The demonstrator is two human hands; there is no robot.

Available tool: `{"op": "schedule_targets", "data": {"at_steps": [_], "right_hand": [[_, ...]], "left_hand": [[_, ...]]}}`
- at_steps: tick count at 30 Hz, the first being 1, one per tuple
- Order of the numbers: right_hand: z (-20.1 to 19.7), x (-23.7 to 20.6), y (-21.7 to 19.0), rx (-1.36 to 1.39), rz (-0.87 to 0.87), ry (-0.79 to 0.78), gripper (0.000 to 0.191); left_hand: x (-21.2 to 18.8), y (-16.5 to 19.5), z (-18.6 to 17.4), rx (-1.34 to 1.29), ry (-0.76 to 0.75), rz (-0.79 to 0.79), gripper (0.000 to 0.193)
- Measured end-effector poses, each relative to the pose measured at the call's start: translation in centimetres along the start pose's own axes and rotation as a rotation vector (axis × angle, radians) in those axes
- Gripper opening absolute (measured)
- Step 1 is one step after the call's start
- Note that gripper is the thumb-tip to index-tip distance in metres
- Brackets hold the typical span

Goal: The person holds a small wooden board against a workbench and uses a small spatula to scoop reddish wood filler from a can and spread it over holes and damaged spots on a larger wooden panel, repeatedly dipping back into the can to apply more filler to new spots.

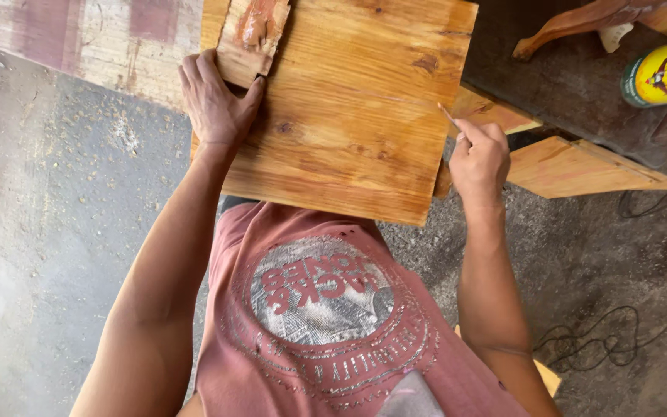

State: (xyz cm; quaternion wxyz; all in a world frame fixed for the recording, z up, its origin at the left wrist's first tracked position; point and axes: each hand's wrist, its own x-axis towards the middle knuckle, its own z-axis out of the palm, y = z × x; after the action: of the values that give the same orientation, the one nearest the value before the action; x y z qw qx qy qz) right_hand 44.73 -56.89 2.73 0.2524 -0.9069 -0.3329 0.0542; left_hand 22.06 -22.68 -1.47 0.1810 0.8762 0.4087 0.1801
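The left hand (216, 100) pins a small putty-smeared wood block (250, 35) against the varnished pine board (357, 108). The right hand (479, 158) pinches a thin putty knife (449, 117) at the board's edge. Loosened thumb pressure could let the block slide.

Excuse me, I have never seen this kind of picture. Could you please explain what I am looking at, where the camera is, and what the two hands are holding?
There is one picture, taken by a camera worn on a person's head, looking down at their own arms and reddish shirt. No machine is involved. The left hand grips a small wood scrap smeared with reddish-brown paste, against the edge of a varnished wooden board. The right hand pinches a thin flat tool beside the board's right edge. Behind it are more wooden parts, a yellow and green can, and black cables on the concrete floor.
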Motion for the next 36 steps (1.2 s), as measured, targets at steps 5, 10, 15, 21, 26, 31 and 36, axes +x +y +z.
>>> {"op": "schedule_targets", "data": {"at_steps": [5,10,15,21,26,31,36], "right_hand": [[0.3,-2.5,-1.3,0.171,-0.038,-0.068,0.021],[-0.4,-4.6,-4.7,0.111,0.126,0.224,0.021],[1.0,-6.6,-12.0,0.136,0.252,0.19,0.019],[5.7,-6.6,-22.5,0.109,0.189,0.143,0.022],[9.3,-5.3,-30.0,0.06,-0.016,0.045,0.023],[12.8,-2.2,-36.7,0.121,-0.181,-0.07,0.022],[16.4,1.7,-41.1,0.033,-0.351,-0.049,0.03]], "left_hand": [[0.5,-1.2,-0.8,-0.179,0.003,-0.024,0.073],[1.5,-8.2,-5.5,-0.188,0.04,0.045,0.063],[1.3,-17.2,-9.0,-0.136,0.043,-0.002,0.071],[-0.8,-22.0,-9.2,-0.146,-0.037,0.029,0.097],[0.2,-21.0,-9.1,-0.245,-0.092,-0.082,0.098],[1.3,-21.1,-12.4,-0.601,-0.2,-0.333,0.077],[0.4,-21.2,-14.7,-0.679,-0.19,-0.307,0.082]]}}
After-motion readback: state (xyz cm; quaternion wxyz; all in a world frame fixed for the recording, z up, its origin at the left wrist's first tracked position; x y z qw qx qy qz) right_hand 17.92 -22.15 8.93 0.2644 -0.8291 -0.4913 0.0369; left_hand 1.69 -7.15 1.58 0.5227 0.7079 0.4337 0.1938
